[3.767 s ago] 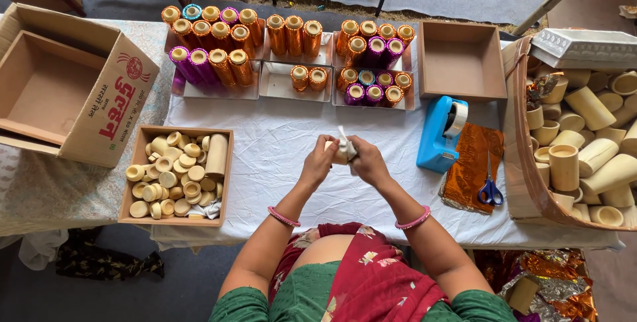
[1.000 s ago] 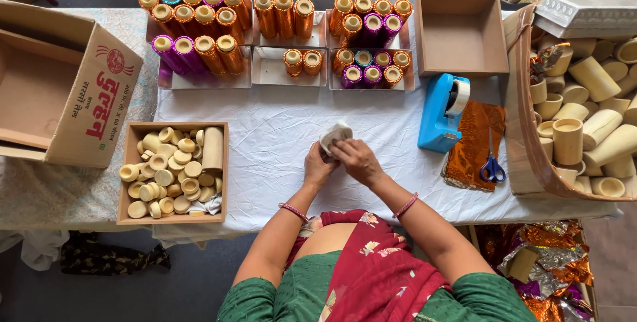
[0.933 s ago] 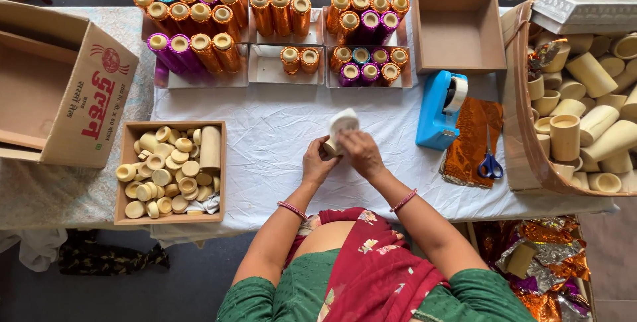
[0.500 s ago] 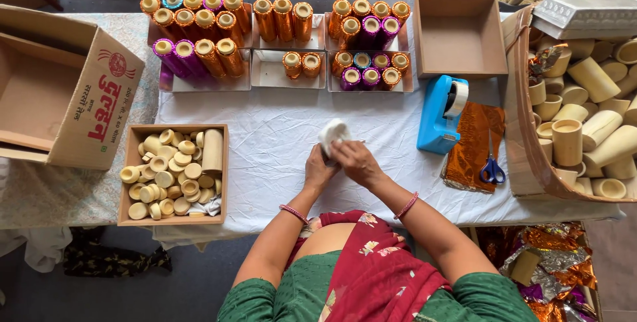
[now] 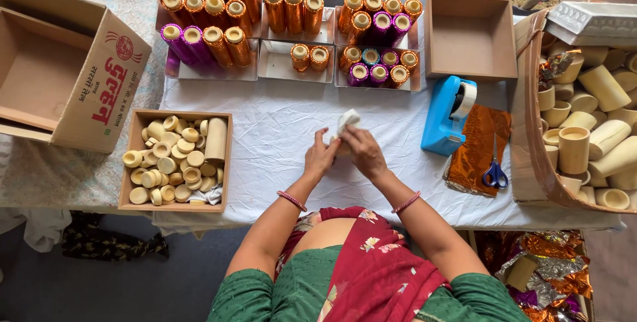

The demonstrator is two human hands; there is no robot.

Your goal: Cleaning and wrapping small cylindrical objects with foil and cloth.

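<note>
Both my hands meet above the white tablecloth (image 5: pixel 279 136) at the table's middle. My left hand (image 5: pixel 321 156) and my right hand (image 5: pixel 362 151) together grip a small pale cylindrical piece (image 5: pixel 346 123), which sticks up and away from my fingers. Its lower part is hidden by my fingers. Pink bangles sit on both wrists.
A wooden box of pale round pieces (image 5: pixel 176 159) lies left. Trays of orange and purple foil-wrapped tubes (image 5: pixel 285 23) line the far edge. A blue tape dispenser (image 5: pixel 448 113), orange foil with scissors (image 5: pixel 494 173), a basket of pale cups (image 5: pixel 584 116) and empty cardboard boxes (image 5: pixel 66 76) surround.
My hands stay at the same spot and keep turning the pale piece; its end has tilted a little between frames. Nothing else on the table moved.
</note>
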